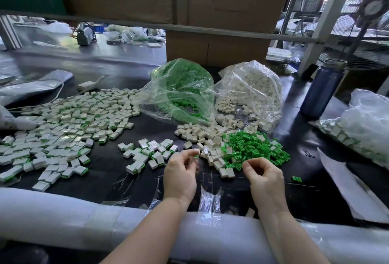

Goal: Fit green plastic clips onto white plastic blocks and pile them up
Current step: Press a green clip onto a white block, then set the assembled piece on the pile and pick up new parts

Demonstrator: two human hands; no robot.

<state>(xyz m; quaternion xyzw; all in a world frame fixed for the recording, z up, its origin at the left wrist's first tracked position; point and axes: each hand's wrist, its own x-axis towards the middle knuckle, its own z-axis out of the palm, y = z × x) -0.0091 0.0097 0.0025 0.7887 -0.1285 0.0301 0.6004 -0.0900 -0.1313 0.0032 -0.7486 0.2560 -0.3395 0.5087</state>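
My left hand point(181, 172) hovers over the black table and pinches a small white block with a green clip point(196, 156) at its fingertips. My right hand point(263, 176) hangs beside it with curled fingers at the near edge of the loose green clips point(252, 148); I cannot tell whether it holds anything. Loose white blocks point(202, 135) lie just beyond both hands. A small pile of fitted blocks point(147, 152) sits left of my left hand, and a large spread of fitted blocks point(63, 129) covers the table's left side.
Two clear bags stand behind the piles, one of green clips point(183, 87), one of white blocks point(250, 89). A blue bottle point(322, 89) stands at the right, with another plastic bag point(366, 120) beside it. Cardboard boxes point(216, 47) rise at the back. White foam padding point(84, 221) lines the near edge.
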